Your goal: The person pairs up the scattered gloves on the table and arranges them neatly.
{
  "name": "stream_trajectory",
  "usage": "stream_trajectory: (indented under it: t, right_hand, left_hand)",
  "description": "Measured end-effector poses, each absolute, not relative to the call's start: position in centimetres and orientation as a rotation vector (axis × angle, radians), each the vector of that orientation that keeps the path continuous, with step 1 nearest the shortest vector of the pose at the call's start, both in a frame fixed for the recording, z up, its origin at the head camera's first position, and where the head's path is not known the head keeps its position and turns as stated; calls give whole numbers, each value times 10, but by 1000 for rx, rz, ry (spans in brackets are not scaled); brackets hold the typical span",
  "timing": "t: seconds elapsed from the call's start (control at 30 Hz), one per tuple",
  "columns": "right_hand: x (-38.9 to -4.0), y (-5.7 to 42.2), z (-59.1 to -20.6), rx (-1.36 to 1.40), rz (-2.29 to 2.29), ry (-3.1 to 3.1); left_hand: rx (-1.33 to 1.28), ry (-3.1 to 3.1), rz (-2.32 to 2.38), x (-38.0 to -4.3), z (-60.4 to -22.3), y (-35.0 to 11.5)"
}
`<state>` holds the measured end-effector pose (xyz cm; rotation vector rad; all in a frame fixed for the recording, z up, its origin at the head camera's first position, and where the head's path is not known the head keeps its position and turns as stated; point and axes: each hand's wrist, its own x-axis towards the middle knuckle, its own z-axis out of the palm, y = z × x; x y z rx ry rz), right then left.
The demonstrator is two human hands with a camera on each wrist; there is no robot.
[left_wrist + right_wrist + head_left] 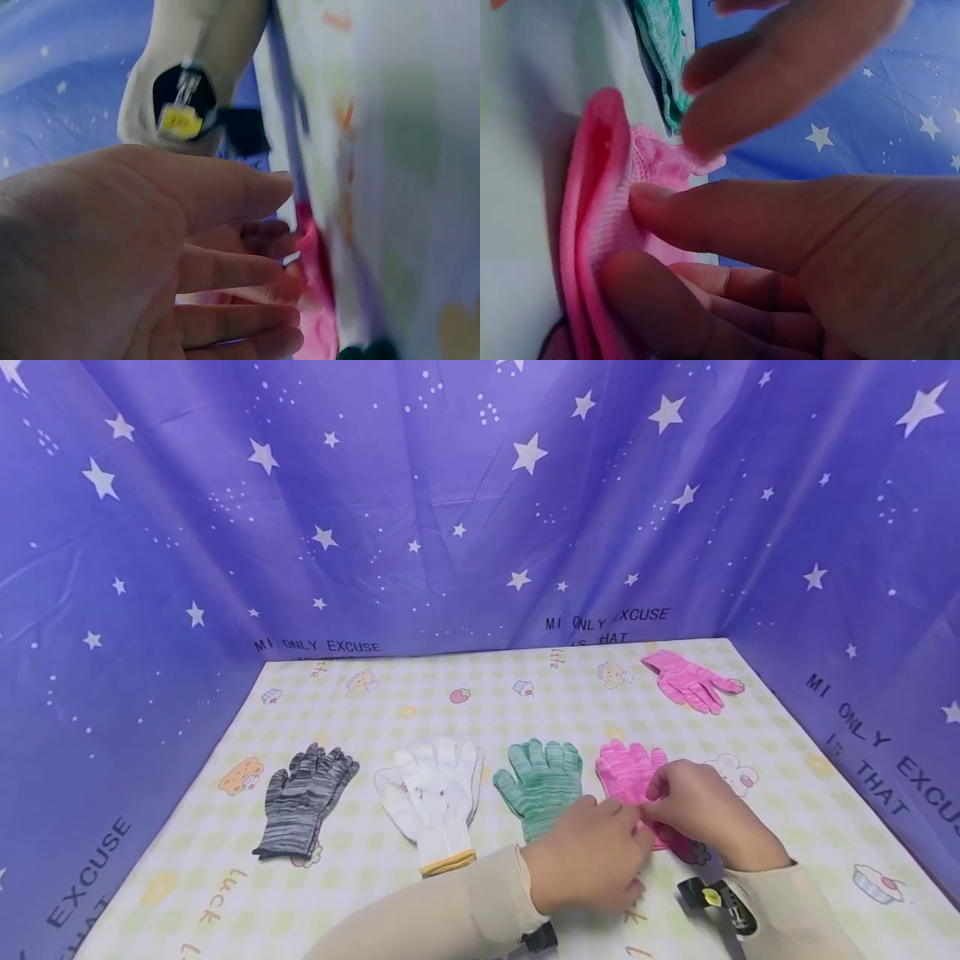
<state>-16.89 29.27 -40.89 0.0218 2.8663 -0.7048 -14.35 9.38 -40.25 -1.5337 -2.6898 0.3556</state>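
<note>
A knitted pink glove [624, 770] lies on the table, fingers toward the far side. My right hand [701, 810] pinches its cuff [592, 225] between thumb and index finger, and the cuff's opening gapes a little in the right wrist view. My left hand [588, 864] is held close to the cuff, its fingers mostly straight, with nothing between thumb and fingers in the left wrist view. Just left of the pink glove lies a green glove [543, 781], its cuff hidden behind my left hand. A second pink glove [690, 683] lies alone at the far right.
Further left, white gloves [441, 785] with a yellow cuff edge and grey-black gloves [300, 802] lie in the same row. A checked cloth with cartoon prints [450, 693] covers the table. Purple star-printed curtains [480, 510] stand around its back and sides.
</note>
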Motion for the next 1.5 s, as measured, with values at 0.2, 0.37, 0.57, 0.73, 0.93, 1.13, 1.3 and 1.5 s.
stream_trajectory:
  t: [0.2, 0.37, 0.57, 0.73, 0.93, 1.13, 1.3, 1.5]
  right_hand:
    - [-174, 312, -400, 10, -764, 2929]
    - [-184, 343, -393, 56, -727, 3068]
    - [-212, 376, -391, 115, -568, 3151]
    - [-240, 401, -393, 199, -480, 3154]
    - [-264, 418, -404, 248, -428, 3126]
    - [-281, 426, -415, 232, -419, 3138]
    - [-292, 433, -424, 263, -387, 3132]
    - [-302, 437, -426, 273, -315, 3096]
  left_hand:
    - [-1552, -2705, 377, -138, -409, 100]
    - [-1543, -2757, 330, -143, -408, 104]
    - [-1509, -2849, 354, -147, -415, 113]
    - [-1472, -2873, 389, -142, -416, 118]
    - [-1436, -2901, 427, -135, -417, 116]
    - [-1459, -2942, 448, -135, -413, 117]
    - [-1472, -2950, 396, -139, -411, 116]
    - [-1477, -2952, 368, -141, -411, 118]
